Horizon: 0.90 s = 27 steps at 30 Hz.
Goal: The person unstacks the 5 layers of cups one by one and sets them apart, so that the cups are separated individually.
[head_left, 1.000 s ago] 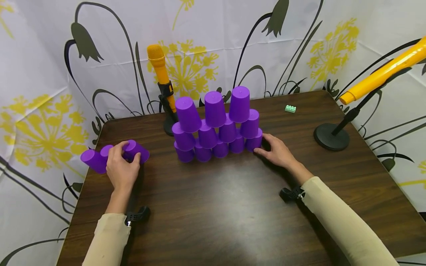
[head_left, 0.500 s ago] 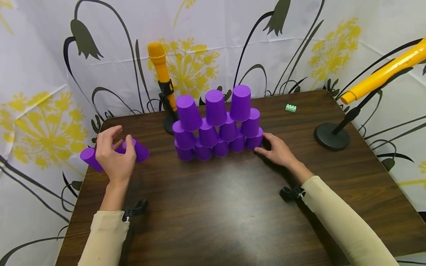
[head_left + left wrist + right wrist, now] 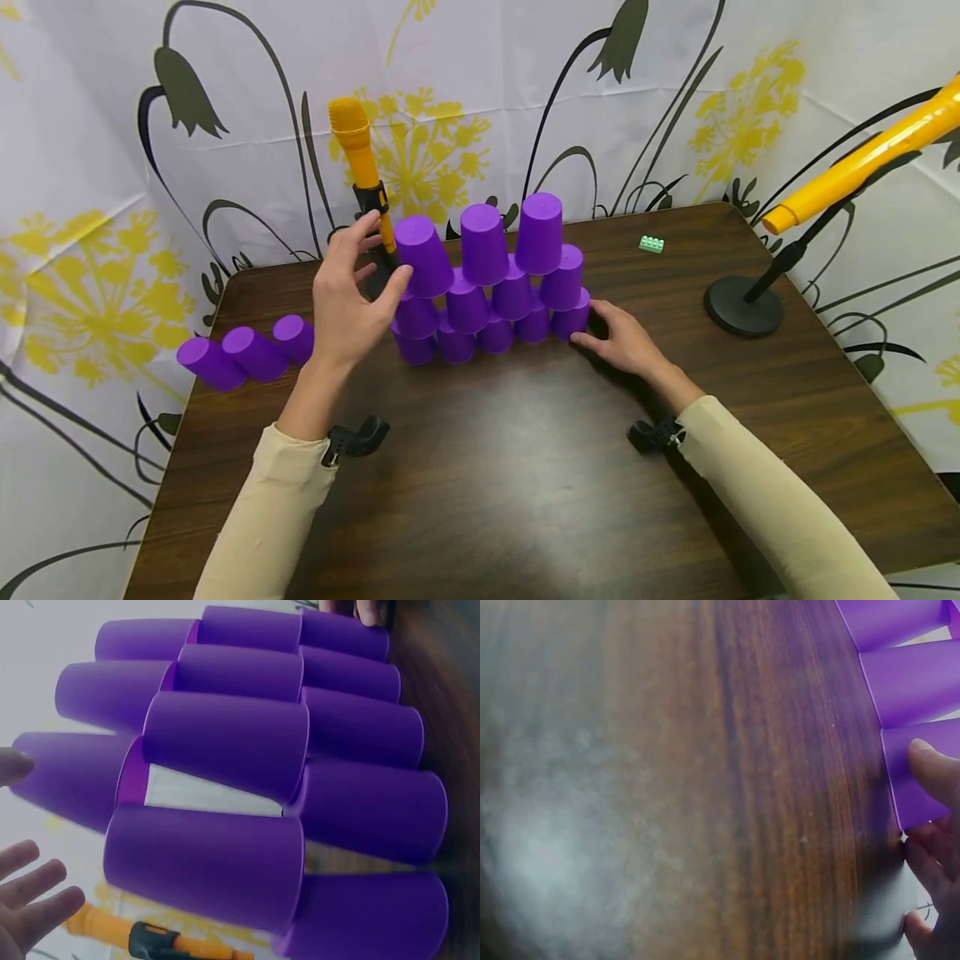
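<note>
A pyramid of upside-down purple cups [image 3: 487, 279] stands in three tiers at the middle of the dark wooden table [image 3: 510, 467]. My left hand [image 3: 367, 267] is raised beside the pyramid's top-left cup [image 3: 423, 254], fingers spread, thumb at the cup's side and holding nothing. The left wrist view shows the stacked cups [image 3: 247, 750] close up and my fingertips [image 3: 34, 889] at the lower left. My right hand [image 3: 596, 325] rests on the table, relaxed fingers touching the bottom-right cup [image 3: 572, 321]. The same fingers [image 3: 934, 772] lie against that cup [image 3: 915, 787] in the right wrist view.
Three purple cups [image 3: 247, 354] lie on their sides near the table's left edge. An orange microphone [image 3: 358, 158] on a stand rises behind the pyramid. A small green brick [image 3: 651, 243] lies at the back right. A yellow tube [image 3: 855, 171] leans on a black stand [image 3: 742, 307].
My left hand has let go of the lying cups, lifted, and swung right to the pyramid's top-left cup. The right hand has not moved.
</note>
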Available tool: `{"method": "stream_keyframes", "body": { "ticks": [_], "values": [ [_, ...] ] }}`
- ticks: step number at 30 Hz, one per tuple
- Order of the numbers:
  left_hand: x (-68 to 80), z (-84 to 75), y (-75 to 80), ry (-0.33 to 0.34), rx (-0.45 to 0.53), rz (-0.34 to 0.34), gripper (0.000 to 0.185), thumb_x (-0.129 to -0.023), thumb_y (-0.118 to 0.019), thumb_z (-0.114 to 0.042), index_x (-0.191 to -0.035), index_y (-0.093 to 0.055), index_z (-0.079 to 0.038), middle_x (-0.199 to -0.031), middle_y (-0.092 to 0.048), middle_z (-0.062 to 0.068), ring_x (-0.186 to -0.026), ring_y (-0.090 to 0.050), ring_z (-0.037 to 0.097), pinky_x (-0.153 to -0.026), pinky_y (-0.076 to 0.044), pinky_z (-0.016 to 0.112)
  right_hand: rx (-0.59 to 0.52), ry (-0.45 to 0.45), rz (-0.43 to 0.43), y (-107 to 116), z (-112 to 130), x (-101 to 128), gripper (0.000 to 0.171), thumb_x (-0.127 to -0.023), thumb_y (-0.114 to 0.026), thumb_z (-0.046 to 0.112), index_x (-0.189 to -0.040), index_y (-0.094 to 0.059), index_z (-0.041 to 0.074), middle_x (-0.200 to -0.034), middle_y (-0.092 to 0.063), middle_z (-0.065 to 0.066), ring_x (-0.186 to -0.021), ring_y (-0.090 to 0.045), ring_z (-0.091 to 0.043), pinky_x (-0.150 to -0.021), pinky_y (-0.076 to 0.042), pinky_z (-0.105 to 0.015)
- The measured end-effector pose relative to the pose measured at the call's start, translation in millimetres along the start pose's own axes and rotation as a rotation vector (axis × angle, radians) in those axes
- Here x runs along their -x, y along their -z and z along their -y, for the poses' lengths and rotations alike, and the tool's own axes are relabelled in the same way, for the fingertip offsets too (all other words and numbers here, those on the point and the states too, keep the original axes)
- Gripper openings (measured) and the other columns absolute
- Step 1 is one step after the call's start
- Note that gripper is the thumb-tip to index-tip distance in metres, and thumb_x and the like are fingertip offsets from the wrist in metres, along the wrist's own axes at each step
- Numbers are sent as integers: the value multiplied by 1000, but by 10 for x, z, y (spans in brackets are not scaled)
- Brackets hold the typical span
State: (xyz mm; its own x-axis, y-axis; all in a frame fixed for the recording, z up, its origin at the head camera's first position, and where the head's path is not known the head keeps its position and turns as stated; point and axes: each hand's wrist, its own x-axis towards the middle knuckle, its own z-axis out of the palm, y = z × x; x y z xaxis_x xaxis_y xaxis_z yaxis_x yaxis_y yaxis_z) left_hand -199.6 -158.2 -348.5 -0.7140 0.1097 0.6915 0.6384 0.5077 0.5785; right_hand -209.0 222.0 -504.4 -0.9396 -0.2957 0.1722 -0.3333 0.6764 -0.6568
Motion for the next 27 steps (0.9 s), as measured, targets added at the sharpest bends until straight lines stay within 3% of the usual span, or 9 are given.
{"method": "stream_keyframes", "body": {
  "ticks": [8,16,21,25,27],
  "values": [
    [-49,-1,-184,-65,32,48,59,-84,-77,-15,-138,-56,-18,-126,-58,4,-109,-59,21,-81,-56,45,0,-1,-14,-21,-11,17,63,-89,-74,31,-141,-50,5,-136,-55,-17,-128,-49,-35,-106,-36,-52],
    [-34,-8,-214,-40,40,26,56,-82,-79,-10,-133,-58,-14,-119,-60,7,-101,-61,23,-79,-57,43,-1,-5,-15,-10,-20,10,63,-89,-74,31,-141,-50,5,-136,-55,-17,-128,-49,-35,-107,-36,-51],
    [-11,-174,-86,-42,73,-37,53,-80,-77,0,-130,-58,-2,-116,-60,16,-100,-63,26,-82,-57,40,-2,3,-13,-2,-11,1,64,-89,-74,31,-142,-49,5,-135,-56,-17,-128,-49,-35,-106,-36,-53],
    [103,-363,139,-17,69,-110,52,-78,-76,8,-126,-57,7,-115,-60,20,-101,-64,28,-84,-55,31,-4,5,-4,-4,-2,3,65,-89,-74,31,-143,-48,5,-136,-55,-17,-129,-48,-35,-107,-36,-53],
    [203,-382,274,19,43,-155,52,-77,-76,8,-126,-58,7,-116,-61,18,-102,-64,25,-84,-54,26,-3,3,-1,-3,5,6,66,-89,-73,31,-143,-47,5,-137,-55,-17,-129,-48,-35,-107,-35,-52]
  ]
}}
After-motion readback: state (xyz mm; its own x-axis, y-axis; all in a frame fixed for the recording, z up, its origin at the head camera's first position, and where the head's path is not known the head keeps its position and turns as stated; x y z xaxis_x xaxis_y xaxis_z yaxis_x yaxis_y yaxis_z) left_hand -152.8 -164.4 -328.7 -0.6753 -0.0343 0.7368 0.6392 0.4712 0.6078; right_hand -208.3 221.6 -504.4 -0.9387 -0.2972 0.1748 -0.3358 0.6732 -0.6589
